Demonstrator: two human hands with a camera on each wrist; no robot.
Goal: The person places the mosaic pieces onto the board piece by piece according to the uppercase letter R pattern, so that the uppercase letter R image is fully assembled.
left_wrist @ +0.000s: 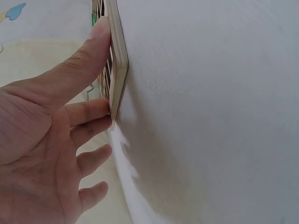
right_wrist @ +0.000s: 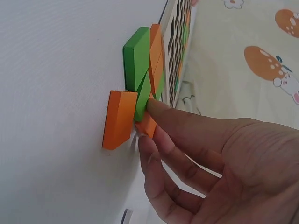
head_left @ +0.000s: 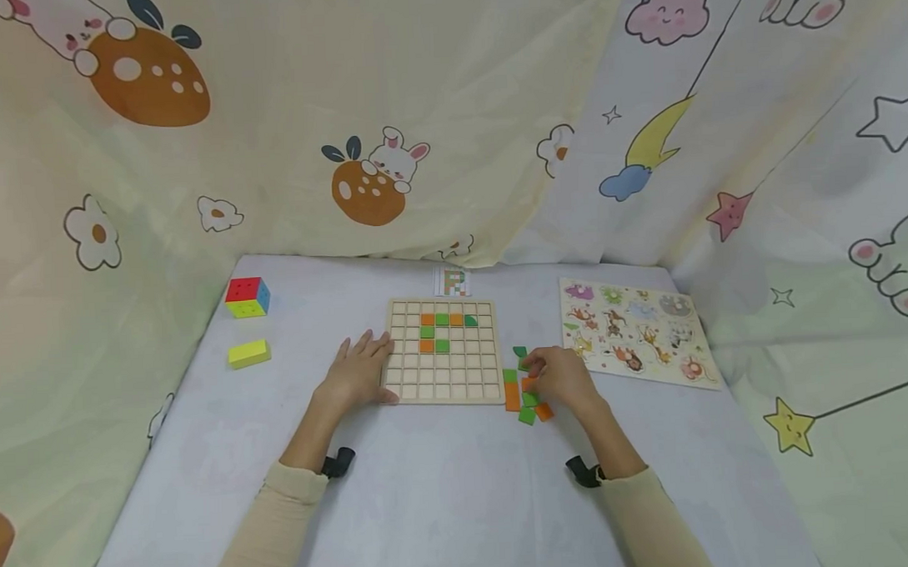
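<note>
A wooden grid board point(head_left: 446, 392) lies mid-table, with several orange and green tiles point(head_left: 442, 346) in its upper cells. My left hand point(head_left: 357, 372) rests against the board's left side, fingers spread; in the left wrist view its thumb point(left_wrist: 79, 70) touches the near edge. To the board's right, loose orange and green tiles point(head_left: 528, 416) lie in a cluster. Over that cluster, my right hand point(head_left: 566, 378) has its fingers curled, with an orange tile point(right_wrist: 148, 123) between thumb and fingers. Beside it sit a green tile point(right_wrist: 138, 58) and another orange tile point(right_wrist: 119, 121). The index fingertip is partly hidden.
A small pattern card point(head_left: 452, 282) lies behind the board. At the right is an animal puzzle board point(head_left: 636, 331). A colourful cube point(head_left: 248, 297) and a yellow block point(head_left: 249, 353) stand at the left. Printed curtains point(head_left: 479, 149) hang behind the table.
</note>
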